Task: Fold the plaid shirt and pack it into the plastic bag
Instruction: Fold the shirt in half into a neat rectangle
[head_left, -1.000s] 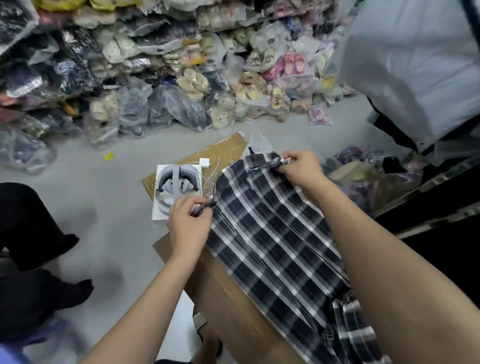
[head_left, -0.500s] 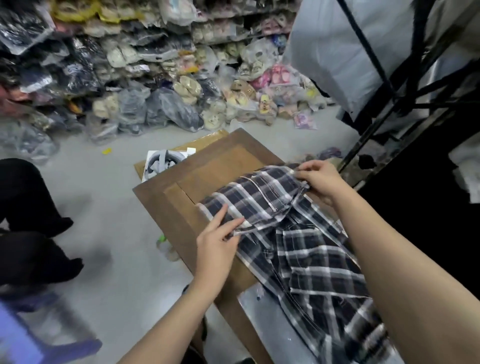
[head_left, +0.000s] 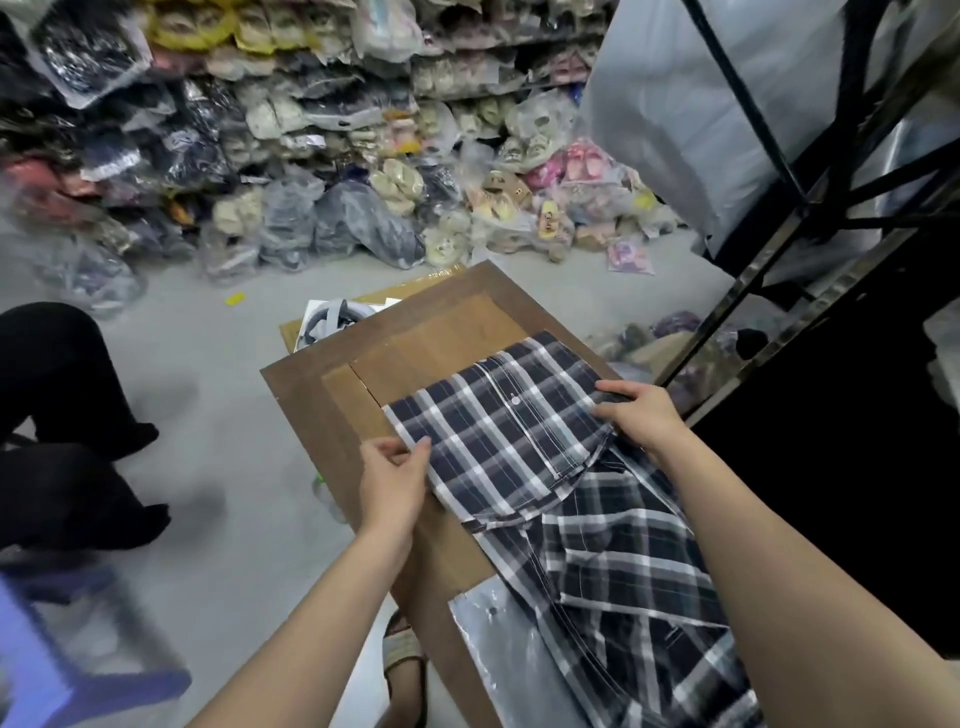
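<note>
At the two side edges of the turned-over panel, the plaid shirt (head_left: 498, 441) is held from both sides: its left edge is pinched between the thumb and fingers of the left hand (head_left: 393, 480), and its right edge, by the fold line, is gripped under the curled fingers of the right hand (head_left: 644, 418). The step in hand is judged to be the laying down of this fold. It will be done best if the cloth is drawn evenly taut between the two grips and lowered flat, so that no slack is trapped beneath. The strip carrying the white button (head_left: 514, 400) can be used as a guide and should be kept straight across the panel. The lower part of the shirt lies rumpled and overlapping towards the person, and it is best smoothed before anything more is folded over it. The whole garment rests on the brown table (head_left: 311, 415), with its far corner close to the table's right edge, so a pull to that side is to be avoided. The clear plastic bag (head_left: 493, 644) lies on the near end of the table, partly under the shirt. The width of the finished fold should be matched to the bag, and the bag should not be dragged along with the cloth.
</note>
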